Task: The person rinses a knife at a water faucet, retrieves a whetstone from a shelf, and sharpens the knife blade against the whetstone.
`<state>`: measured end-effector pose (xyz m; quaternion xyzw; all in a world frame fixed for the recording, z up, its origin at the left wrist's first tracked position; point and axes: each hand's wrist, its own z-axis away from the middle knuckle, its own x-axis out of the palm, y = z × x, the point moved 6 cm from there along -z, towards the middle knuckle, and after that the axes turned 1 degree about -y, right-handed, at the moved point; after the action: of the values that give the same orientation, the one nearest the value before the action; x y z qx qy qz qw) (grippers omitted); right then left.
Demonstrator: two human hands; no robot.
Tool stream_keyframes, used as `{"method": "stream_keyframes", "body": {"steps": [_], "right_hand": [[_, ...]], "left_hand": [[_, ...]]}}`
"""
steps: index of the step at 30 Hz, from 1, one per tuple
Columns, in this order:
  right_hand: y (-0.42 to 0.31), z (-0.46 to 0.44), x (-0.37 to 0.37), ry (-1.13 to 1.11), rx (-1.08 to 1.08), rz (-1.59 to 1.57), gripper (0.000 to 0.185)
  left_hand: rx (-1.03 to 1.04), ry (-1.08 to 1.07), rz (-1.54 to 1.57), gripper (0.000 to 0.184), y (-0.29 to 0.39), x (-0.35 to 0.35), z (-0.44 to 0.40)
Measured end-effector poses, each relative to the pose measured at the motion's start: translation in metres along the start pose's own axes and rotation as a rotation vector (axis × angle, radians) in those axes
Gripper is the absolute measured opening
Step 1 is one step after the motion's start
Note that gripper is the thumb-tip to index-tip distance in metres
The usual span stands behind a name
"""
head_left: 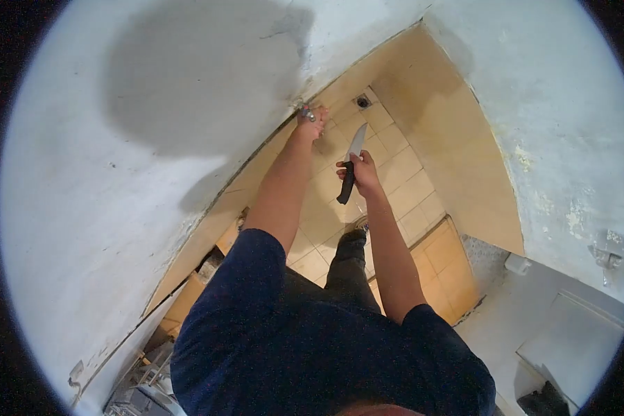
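My right hand is closed around the black handle of a knife. Its bare metal blade points up and away from me, over the tiled floor. At the wall on the left, my left hand reaches out to a small metal tap and grips it. The far fingers of that hand are small in view, and part of the tap is hidden by them.
A round drain is set in the tiled floor near the far corner. Walls with beige lower panels close in on both sides. A raised tiled ledge lies to the right, and metal items stand at lower left.
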<state>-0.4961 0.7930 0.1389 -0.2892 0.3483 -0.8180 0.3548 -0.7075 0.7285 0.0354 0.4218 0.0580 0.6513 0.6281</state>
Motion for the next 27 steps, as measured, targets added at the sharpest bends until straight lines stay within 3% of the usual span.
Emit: {"method": "stream_keyframes", "body": {"steps": [3,6,9,12,13,16,19,22,25,27], "right_hand": [[0.003,-0.001,-0.002,-0.004,-0.018,0.054,0.018],[0.004,-0.005,0.011,-0.021,-0.004,0.013,0.017],[0.008,-0.018,0.032,-0.023,-0.027,-0.033,0.019],[0.014,-0.028,0.052,0.041,-0.023,-0.171,0.018],[0.020,-0.034,0.055,0.016,-0.041,-0.174,0.017],[0.032,-0.043,0.063,-0.039,-0.073,-0.168,0.016],[0.023,-0.045,0.082,-0.060,-0.079,-0.195,0.016],[0.018,-0.051,0.095,-0.069,-0.034,-0.272,0.016],[0.012,-0.057,0.099,-0.080,-0.049,-0.236,0.019],[0.010,-0.058,0.099,-0.042,-0.065,-0.220,0.021]], "left_hand": [[0.019,-0.019,-0.013,0.033,0.001,-0.017,0.018],[-0.114,-0.082,0.062,0.034,0.000,-0.022,0.054],[-0.005,0.030,0.084,0.032,0.015,-0.015,0.105],[0.465,0.294,-0.182,0.029,0.020,-0.042,0.112],[1.019,0.547,-0.711,0.029,0.052,-0.026,0.156],[0.917,0.423,-1.025,0.038,0.088,0.016,0.214],[0.906,0.342,-1.322,0.044,0.101,0.024,0.206],[1.020,0.355,-1.437,0.035,0.105,0.025,0.197],[0.793,0.255,-1.352,0.036,0.098,0.019,0.186],[0.749,0.282,-1.362,0.038,0.098,0.021,0.185]]}}
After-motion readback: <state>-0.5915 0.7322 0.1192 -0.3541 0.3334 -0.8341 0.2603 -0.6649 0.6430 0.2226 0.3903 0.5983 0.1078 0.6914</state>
